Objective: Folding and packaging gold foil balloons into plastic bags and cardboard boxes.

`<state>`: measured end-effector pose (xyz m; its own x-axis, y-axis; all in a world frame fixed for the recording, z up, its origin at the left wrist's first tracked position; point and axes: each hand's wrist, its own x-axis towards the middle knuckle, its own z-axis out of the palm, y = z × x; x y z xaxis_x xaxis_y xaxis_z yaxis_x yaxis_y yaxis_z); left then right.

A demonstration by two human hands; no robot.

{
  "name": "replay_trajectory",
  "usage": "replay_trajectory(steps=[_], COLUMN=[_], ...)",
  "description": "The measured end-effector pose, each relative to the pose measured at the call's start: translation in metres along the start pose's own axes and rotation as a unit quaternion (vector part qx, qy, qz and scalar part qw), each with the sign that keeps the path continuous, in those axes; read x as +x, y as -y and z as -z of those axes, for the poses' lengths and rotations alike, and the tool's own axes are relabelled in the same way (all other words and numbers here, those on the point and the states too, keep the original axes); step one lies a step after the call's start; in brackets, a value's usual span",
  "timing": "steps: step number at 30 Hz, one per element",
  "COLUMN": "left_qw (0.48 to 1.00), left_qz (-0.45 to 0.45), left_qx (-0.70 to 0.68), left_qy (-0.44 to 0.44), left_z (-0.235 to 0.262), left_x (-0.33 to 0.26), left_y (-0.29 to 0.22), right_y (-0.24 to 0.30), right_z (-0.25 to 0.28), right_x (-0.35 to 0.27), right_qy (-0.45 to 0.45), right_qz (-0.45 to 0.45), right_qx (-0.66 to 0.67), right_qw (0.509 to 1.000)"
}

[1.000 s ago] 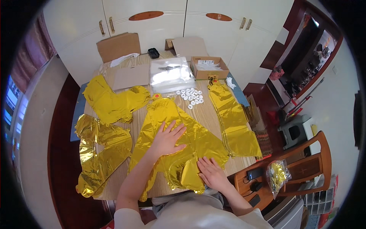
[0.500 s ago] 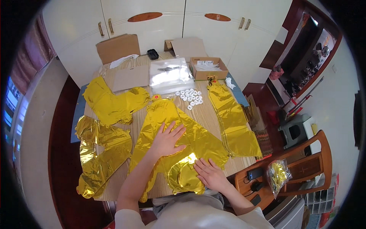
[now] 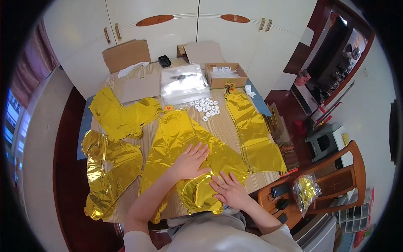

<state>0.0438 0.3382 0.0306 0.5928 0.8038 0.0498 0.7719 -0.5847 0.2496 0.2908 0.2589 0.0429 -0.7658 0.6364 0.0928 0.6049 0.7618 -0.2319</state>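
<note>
While both palms lie flat with fingers spread, neither hand grips anything: the left hand (image 3: 191,160) presses down on the middle of a large gold foil balloon (image 3: 180,138) that lies deflated along the centre of the wooden table (image 3: 222,126), and the right hand (image 3: 228,190) rests open on the same balloon's lower end, at about five o'clock from the left hand and just beside it. Under the right hand the foil is bunched into a rounded, crumpled fold (image 3: 201,195) at the table's near edge, at six o'clock in the picture. At nine o'clock from the hands a second gold foil piece (image 3: 107,172) lies wrinkled near the table's left edge, and above it, at about ten o'clock, a third gold piece (image 3: 119,115) is spread out. At two o'clock from the hands a long gold balloon (image 3: 254,132) runs down the right side of the table. At twelve o'clock, beyond the top of the central balloon, a cluster of small white round pieces (image 3: 205,107) sits on the wood, with a clear plastic bag (image 3: 182,84) behind it and an open cardboard box (image 3: 224,74) at one o'clock. A wooden chair (image 3: 336,176) stands at three o'clock, off the table.
</note>
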Motion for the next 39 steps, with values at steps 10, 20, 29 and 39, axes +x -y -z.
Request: replay_trajectory(steps=[10, 20, 29, 39], left_qw=[0.997, 0.995, 0.994, 0.994], left_qz=[0.049, 0.075, 0.078, 0.090], left_qx=[0.050, 0.049, 0.049, 0.061], left_qy=[-0.013, -0.032, -0.059, -0.027], left_z=[0.002, -0.010, -0.008, -0.005], left_x=[0.003, 0.003, 0.003, 0.003], left_y=[-0.022, -0.022, -0.028, -0.029], right_y=[-0.001, -0.001, -0.001, -0.003], right_z=[0.003, 0.000, 0.007, 0.012], right_x=[0.001, 0.000, -0.014, -0.043], right_qy=[0.008, -0.002, 0.007, 0.011], right_qz=[-0.002, 0.000, 0.021, 0.075], right_qx=[0.006, -0.014, 0.003, 0.009], right_qw=[1.000, 1.000, 1.000, 0.997])
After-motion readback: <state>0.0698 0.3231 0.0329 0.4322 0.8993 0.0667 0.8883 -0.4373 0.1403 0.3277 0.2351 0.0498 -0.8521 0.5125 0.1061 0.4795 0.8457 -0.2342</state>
